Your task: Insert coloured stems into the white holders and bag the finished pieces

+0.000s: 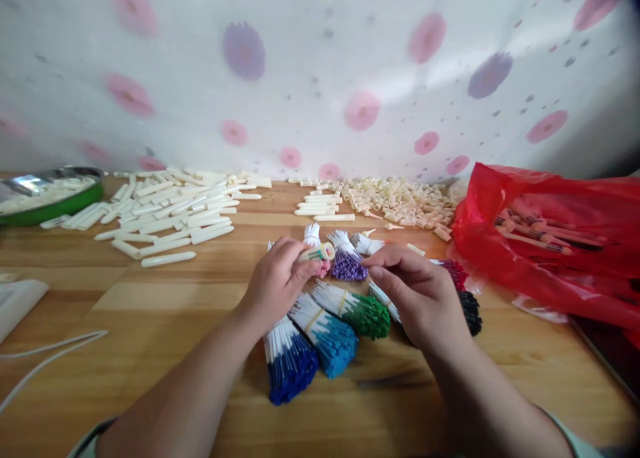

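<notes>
My left hand (277,281) is closed around a cream plastic tube (320,252), its open end pointing right. My right hand (417,291) pinches its fingertips together just right of the tube, over the purple bundle (347,263); what it pinches is too small to make out. Beneath both hands lie bundles of thin white sticks with coloured tips: dark blue (290,361), light blue (327,335), green (363,311), black (470,311), dark red (454,271) and pink (323,269).
A pile of long cream tubes (165,211) lies at the back left beside a green-rimmed metal tray (47,201). Small cream caps (400,201) are heaped at the back middle. A red plastic bag (545,238) sits right. White cable (50,351) and a white box (17,301) lie left.
</notes>
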The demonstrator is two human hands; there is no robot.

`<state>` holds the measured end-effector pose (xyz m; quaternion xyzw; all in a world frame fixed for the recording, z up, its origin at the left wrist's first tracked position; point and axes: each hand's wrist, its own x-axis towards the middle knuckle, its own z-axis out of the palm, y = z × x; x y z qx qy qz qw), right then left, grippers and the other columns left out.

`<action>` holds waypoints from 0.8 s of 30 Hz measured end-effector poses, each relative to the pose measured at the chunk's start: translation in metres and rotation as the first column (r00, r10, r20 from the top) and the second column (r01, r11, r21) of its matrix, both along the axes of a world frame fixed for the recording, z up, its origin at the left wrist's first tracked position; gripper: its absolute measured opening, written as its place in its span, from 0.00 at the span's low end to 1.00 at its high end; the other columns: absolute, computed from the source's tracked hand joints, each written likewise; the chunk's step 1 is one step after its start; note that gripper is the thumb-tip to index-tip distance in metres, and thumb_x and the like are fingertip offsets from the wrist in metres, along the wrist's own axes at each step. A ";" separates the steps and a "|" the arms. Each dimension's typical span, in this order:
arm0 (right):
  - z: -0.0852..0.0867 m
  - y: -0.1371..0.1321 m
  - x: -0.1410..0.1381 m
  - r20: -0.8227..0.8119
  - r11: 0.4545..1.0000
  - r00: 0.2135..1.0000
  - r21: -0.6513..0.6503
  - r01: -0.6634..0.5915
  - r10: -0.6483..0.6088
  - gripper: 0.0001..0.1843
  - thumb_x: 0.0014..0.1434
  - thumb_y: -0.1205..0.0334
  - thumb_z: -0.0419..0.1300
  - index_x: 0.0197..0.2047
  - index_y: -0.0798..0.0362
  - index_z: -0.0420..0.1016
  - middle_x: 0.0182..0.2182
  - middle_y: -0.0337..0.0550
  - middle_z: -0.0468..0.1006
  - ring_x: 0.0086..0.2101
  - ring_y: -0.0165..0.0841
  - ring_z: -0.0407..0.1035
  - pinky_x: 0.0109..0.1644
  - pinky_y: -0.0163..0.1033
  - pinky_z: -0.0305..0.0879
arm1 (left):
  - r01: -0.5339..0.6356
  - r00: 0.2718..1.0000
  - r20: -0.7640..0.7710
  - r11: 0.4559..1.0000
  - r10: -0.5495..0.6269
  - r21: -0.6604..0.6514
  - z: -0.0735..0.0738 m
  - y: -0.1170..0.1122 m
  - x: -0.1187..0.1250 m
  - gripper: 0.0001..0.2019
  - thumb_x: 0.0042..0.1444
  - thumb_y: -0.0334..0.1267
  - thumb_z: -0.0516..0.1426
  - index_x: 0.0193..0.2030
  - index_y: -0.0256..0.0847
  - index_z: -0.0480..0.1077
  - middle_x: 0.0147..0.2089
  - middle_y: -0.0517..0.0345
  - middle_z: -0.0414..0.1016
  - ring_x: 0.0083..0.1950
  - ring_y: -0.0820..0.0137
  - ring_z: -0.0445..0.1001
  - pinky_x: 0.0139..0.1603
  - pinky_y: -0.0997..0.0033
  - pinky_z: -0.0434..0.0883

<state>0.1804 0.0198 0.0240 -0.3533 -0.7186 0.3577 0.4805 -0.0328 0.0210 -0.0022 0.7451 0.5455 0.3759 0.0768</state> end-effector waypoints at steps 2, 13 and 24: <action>0.002 -0.011 0.001 0.190 0.994 0.976 0.009 -0.105 0.102 0.04 0.59 0.68 0.58 0.34 0.52 0.73 0.29 0.38 0.72 0.31 0.29 0.66 0.37 0.34 0.61 | -0.010 1.000 -0.005 0.982 0.009 -0.190 0.001 0.004 -0.003 0.15 0.59 0.49 0.51 0.40 0.39 0.69 0.34 0.57 0.72 0.36 0.67 0.70 0.36 0.71 0.65; -0.020 -0.060 -0.049 0.843 0.976 0.528 0.021 -0.217 0.099 0.12 0.59 0.53 0.58 0.36 0.52 0.74 0.36 0.46 0.75 0.40 0.41 0.66 0.44 0.45 0.61 | -0.056 0.935 -0.321 0.834 -0.148 -0.549 0.016 -0.002 -0.008 0.14 0.53 0.46 0.53 0.38 0.42 0.73 0.38 0.52 0.79 0.37 0.61 0.75 0.32 0.70 0.64; -0.023 -0.074 -0.072 0.890 0.978 0.448 0.158 -0.133 -0.083 0.06 0.57 0.59 0.56 0.33 0.52 0.73 0.34 0.44 0.74 0.37 0.39 0.67 0.41 0.43 0.58 | 0.008 0.851 -0.419 0.806 -0.317 -0.592 0.002 0.002 -0.010 0.12 0.49 0.43 0.54 0.36 0.40 0.74 0.39 0.45 0.79 0.39 0.57 0.76 0.35 0.66 0.68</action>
